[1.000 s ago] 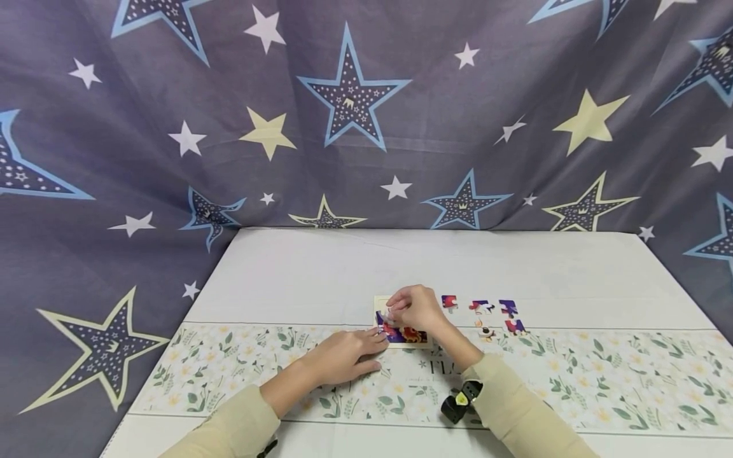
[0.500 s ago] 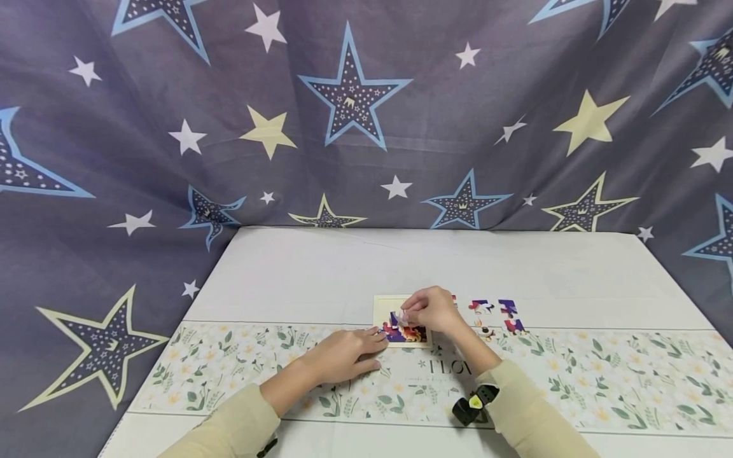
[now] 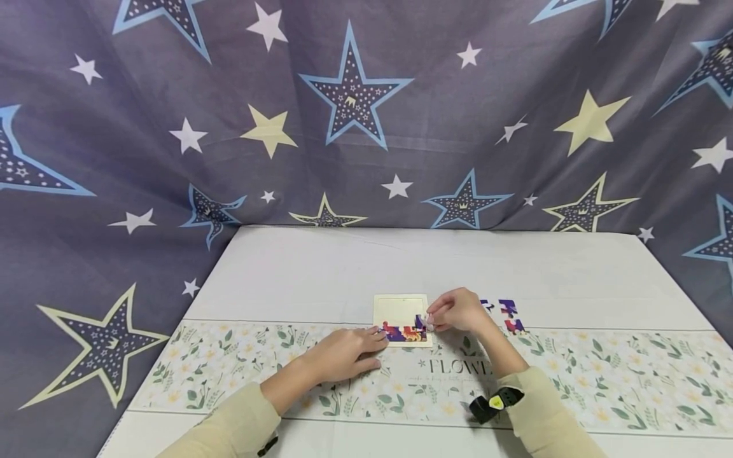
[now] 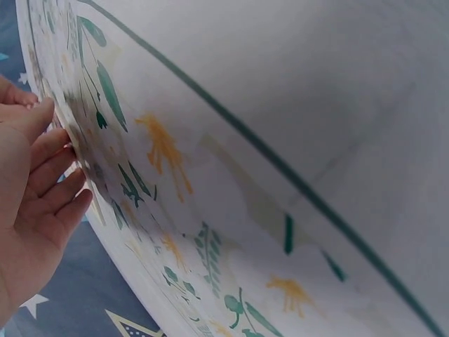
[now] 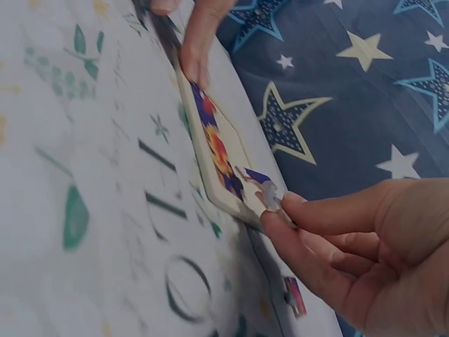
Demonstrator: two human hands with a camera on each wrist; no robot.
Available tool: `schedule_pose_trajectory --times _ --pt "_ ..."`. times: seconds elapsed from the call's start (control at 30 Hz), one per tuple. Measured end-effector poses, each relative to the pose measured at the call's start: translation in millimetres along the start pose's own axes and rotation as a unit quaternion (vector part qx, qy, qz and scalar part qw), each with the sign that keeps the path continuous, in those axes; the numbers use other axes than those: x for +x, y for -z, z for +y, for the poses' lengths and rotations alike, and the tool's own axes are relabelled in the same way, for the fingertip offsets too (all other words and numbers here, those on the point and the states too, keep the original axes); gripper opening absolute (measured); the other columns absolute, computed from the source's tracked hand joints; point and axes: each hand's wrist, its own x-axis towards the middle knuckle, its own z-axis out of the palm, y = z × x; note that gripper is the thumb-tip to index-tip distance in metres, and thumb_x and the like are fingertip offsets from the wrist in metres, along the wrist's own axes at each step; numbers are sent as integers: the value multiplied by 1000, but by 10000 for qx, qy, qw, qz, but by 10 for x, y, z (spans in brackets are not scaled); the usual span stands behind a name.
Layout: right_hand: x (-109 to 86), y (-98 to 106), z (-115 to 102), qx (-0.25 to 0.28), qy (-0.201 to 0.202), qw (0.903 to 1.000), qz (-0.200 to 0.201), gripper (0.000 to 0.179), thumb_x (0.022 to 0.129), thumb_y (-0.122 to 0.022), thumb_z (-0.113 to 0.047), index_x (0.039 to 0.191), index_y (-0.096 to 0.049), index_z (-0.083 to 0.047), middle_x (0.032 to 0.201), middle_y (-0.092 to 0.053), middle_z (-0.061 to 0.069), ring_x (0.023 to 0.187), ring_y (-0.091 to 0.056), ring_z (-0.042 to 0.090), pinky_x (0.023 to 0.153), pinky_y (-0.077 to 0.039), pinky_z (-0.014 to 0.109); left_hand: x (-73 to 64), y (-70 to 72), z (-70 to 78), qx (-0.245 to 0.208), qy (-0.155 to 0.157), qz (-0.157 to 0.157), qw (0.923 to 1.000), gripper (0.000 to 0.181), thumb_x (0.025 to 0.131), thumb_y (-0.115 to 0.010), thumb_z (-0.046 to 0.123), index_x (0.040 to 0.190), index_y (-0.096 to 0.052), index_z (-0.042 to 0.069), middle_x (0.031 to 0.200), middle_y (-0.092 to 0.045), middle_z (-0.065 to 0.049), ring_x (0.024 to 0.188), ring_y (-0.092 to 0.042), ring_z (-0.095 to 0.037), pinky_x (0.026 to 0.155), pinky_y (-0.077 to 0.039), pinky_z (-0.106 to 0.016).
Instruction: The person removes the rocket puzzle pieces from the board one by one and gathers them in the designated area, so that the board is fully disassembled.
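Note:
A pale puzzle tray (image 3: 401, 304) lies near the middle of the table, a row of joined purple, red and orange jigsaw pieces (image 3: 399, 334) along its near side. My left hand (image 3: 348, 356) lies palm down at the tray's near left corner, its fingertips touching the edge. With thumb and fingers my right hand (image 3: 460, 312) pinches a purple and white jigsaw piece (image 5: 265, 188). That piece is tilted, over the tray's right side, just above the row's right end. In the left wrist view my left hand (image 4: 35, 189) shows its fingers only slightly bent.
Loose jigsaw pieces (image 3: 508, 308) lie right of the tray, some hidden behind my right hand. A white cloth with a floral band (image 3: 601, 375) covers the table. A starry curtain (image 3: 401, 159) hangs behind. A black strapped device (image 3: 494, 404) sits on my right wrist.
My right hand has moved right across the tray with the piece, from its left part to its right side. More of the tray and the joined row shows. My left hand has stayed put.

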Motion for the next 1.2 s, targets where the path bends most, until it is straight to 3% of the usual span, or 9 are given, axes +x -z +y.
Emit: schedule_pose_trajectory --times 0.2,0.47,0.77,1.03,1.2 --pt "-42 146 84 -55 -166 9998 139 13 78 -75 -2 90 -72 3 71 -73 9 59 -70 17 61 -61 30 20 13 0 24 6 -8 10000 43 97 -56 34 134 -57 13 141 -55 -4 135 -50 -22 111 -42 -42" --pt "-90 267 143 -629 -224 9973 301 12 79 -75 -5 89 -74 0 74 -73 7 59 -69 14 58 -59 28 69 34 25 267 5 210 9994 36 96 -56 34 126 -64 15 132 -63 -2 127 -58 -20 108 -46 -38" --pt "-133 271 143 -1519 261 9857 677 3 77 -75 -3 80 -75 -3 69 -70 5 58 -57 12 51 -43 23 148 51 74 764 -309 440 9956 26 97 -57 30 111 -73 15 113 -73 1 110 -67 -13 108 -47 -34" --pt "-138 289 151 -1675 277 9825 769 4 77 -74 -2 80 -76 -4 68 -69 4 59 -56 12 51 -43 23 162 43 63 368 -218 639 9970 21 96 -58 26 103 -75 15 103 -74 2 101 -68 -12 99 -52 -30" --pt "-157 285 151 -1764 230 9806 828 4 77 -74 -3 80 -76 -4 69 -69 6 59 -55 13 50 -44 23 164 65 84 231 -97 671 9974 27 96 -58 28 112 -72 12 114 -72 -1 110 -66 -15 100 -52 -31"
